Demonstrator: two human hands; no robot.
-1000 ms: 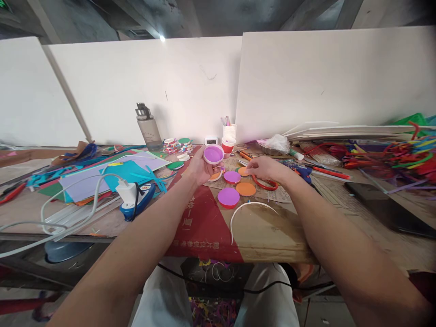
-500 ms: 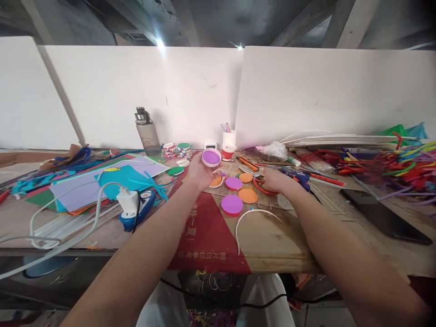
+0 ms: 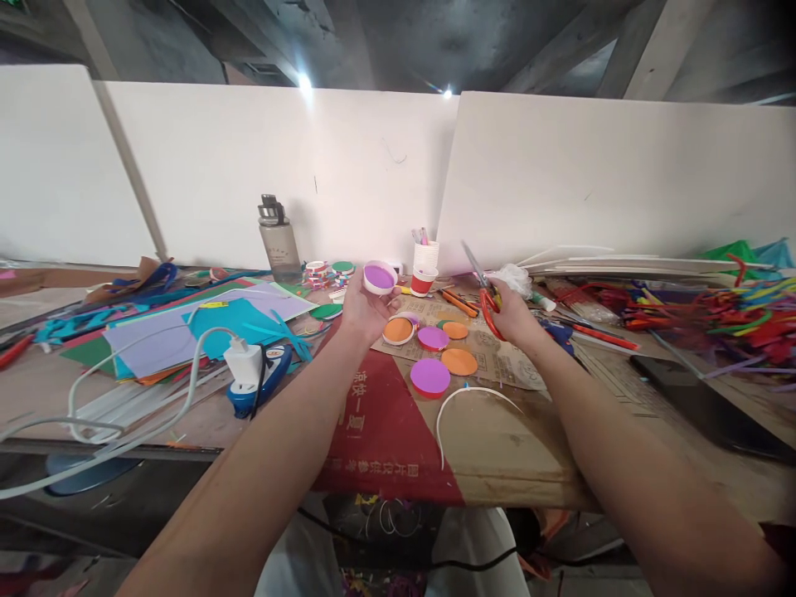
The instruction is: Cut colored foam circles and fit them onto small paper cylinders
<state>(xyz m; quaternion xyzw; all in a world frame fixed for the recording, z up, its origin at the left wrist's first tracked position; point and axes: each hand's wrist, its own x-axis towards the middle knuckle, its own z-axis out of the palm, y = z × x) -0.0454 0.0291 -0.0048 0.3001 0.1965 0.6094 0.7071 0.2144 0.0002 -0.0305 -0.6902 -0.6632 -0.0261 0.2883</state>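
My left hand [image 3: 366, 311] is closed on a small round white-rimmed cup piece [image 3: 380, 279] with a purple face, tilted toward me. In my right hand [image 3: 511, 311] are red-handled scissors [image 3: 488, 300], raised off the table with the blades pointing up and to the left. Below the hands, purple discs [image 3: 429, 376] and orange discs [image 3: 459, 361] lie on the brown cardboard. An orange disc in a white rim [image 3: 399, 330] sits just under my left hand. Nearer me is a curved white strip [image 3: 440, 423], a headband by its shape.
On the left are coloured sheets [image 3: 146, 340], a blue power strip [image 3: 274, 377] with a white plug, and a bottle [image 3: 279, 245]. A red and white paper cup [image 3: 423, 282] stands at the back. To the right lie a blue glue gun [image 3: 558, 333], a black phone [image 3: 702, 402] and bright pipe cleaners [image 3: 734, 307].
My right hand has lifted the scissors off the table, blades now upward. My left hand still holds the purple-faced cup piece, with its fingers slightly shifted. The view has turned slightly left.
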